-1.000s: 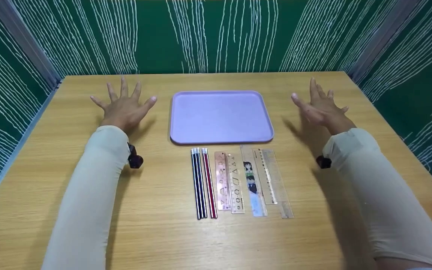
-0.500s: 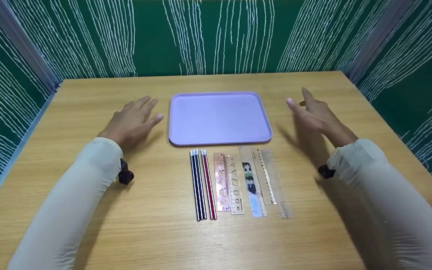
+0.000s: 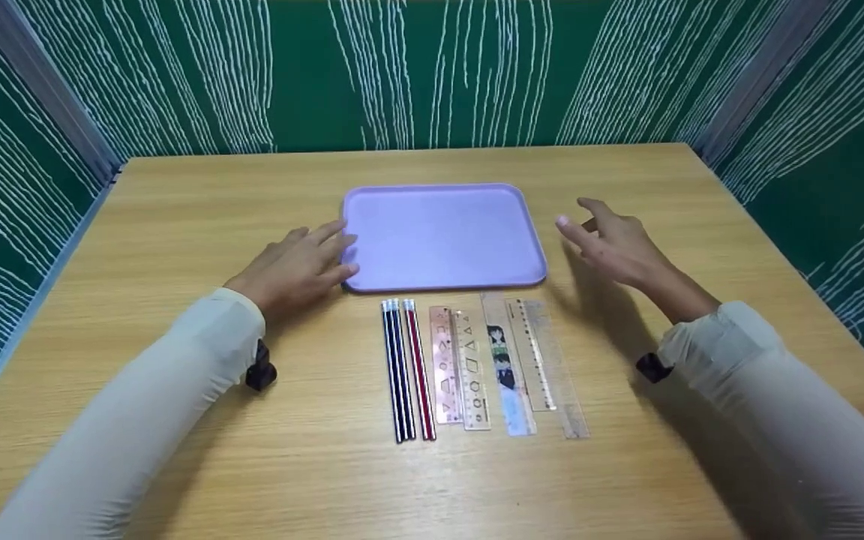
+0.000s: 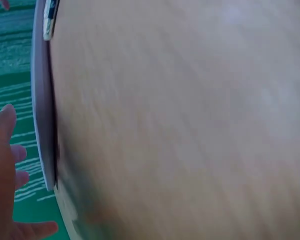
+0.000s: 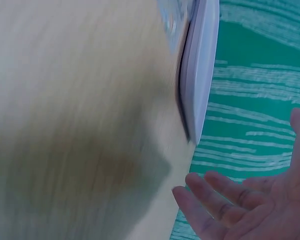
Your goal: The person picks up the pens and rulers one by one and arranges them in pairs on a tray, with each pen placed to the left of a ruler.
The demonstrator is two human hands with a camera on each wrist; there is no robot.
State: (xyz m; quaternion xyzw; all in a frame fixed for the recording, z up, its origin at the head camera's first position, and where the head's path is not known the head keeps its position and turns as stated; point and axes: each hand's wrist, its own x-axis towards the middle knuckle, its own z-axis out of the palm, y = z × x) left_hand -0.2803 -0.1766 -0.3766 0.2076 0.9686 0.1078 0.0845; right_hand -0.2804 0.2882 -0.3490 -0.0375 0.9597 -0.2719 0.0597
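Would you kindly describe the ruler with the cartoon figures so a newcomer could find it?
On the wooden table, a row of pencils and rulers lies just nearer than the lilac plastic tray. The cartoon-figure ruler is third ruler from the left, the only one printed with dark-haired characters and a pale blue end.

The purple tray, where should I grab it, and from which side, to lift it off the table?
Probably by its two short side edges. The tray lies flat and bare, its raised rim giving fingers an edge to hook under. The left hand is already at the left rim, near the front corner, and the right hand hovers off the right rim, so come in from both sides at once.
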